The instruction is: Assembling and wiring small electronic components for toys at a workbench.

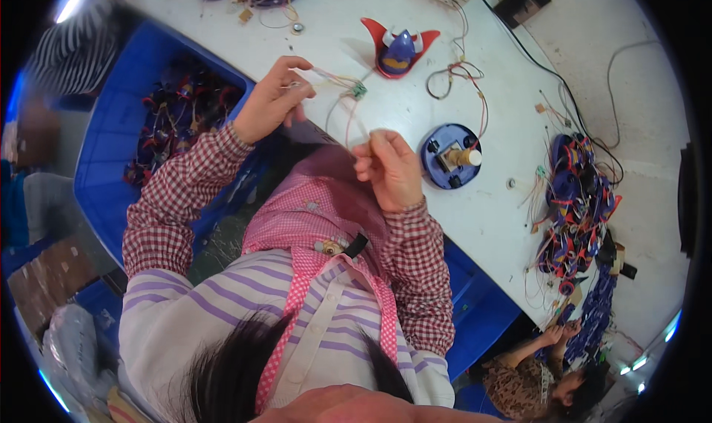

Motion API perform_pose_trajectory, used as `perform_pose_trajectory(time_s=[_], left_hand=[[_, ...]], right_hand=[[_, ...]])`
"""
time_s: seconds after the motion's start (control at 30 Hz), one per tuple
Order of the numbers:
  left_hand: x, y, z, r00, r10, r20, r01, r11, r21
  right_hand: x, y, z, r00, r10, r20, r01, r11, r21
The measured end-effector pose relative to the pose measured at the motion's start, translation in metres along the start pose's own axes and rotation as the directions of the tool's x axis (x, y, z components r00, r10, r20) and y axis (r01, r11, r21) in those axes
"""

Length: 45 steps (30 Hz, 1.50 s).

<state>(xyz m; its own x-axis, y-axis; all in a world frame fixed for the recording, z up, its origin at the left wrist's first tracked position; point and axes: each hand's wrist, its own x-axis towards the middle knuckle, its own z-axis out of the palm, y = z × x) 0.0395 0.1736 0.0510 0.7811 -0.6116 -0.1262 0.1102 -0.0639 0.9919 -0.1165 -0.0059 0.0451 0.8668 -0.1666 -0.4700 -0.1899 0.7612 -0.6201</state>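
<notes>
The wire bundle (348,96) hangs between my two hands, a little above the middle of the frame, just over the near edge of the white table (415,119). It is a loose set of thin coloured leads with a small green piece where they meet. My left hand (271,100) holds one end, thumb and fingertips pinched narrow around the strands, the other fingers curled. My right hand (389,167) sits lower and toward the centre, fingers closed in a narrow pinch on a thin lead that loops down from the bundle. Both my sleeves are red-and-white check, over a pink checked apron.

The table is a pale, worn surface that runs from the upper centre down to the right side of the frame. On it, just beyond my hands, stands a red and blue toy head (399,48) with pointed wings. To the right of my right hand lies a round blue base (451,156) with a small motor part on it, and a tangle of red wire (460,78) curls above it. Further right, near the table's far edge, a heap of blue and red parts (575,200) with trailing wires is piled up. A black cable (549,70) snakes across the upper right.

At the upper left, beside my left arm, a blue crate (111,141) holds more dark parts. At the lower right another person (534,378) bends over the table's end.
</notes>
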Motion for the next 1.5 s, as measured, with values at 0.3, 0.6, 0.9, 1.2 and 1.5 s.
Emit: perform_pose_trajectory(time_s=[0.3,0.6,0.9,1.2,1.5], left_hand=[[-0.030,-0.024,0.031,0.970,-0.091,0.226,0.155,0.945,-0.287],[-0.029,-0.031,0.041,0.973,-0.193,0.129,0.230,0.874,-0.428],[-0.022,-0.027,0.035,0.965,-0.254,0.068,0.261,0.900,-0.348],[-0.021,-0.025,0.028,0.969,-0.202,0.142,0.234,0.934,-0.269],[-0.023,-0.027,0.036,0.982,-0.160,0.102,0.182,0.944,-0.276]], right_hand=[[0.001,0.046,0.031,0.907,-0.416,0.061,0.417,0.872,-0.257],[0.007,0.060,0.032,0.881,-0.458,0.114,0.410,0.622,-0.668],[0.010,0.040,0.030,0.578,-0.646,0.499,0.628,-0.039,-0.777],[0.015,0.036,0.030,0.573,-0.570,0.588,0.714,-0.004,-0.700],[0.016,0.048,0.028,0.524,-0.609,0.595,0.692,-0.104,-0.715]])
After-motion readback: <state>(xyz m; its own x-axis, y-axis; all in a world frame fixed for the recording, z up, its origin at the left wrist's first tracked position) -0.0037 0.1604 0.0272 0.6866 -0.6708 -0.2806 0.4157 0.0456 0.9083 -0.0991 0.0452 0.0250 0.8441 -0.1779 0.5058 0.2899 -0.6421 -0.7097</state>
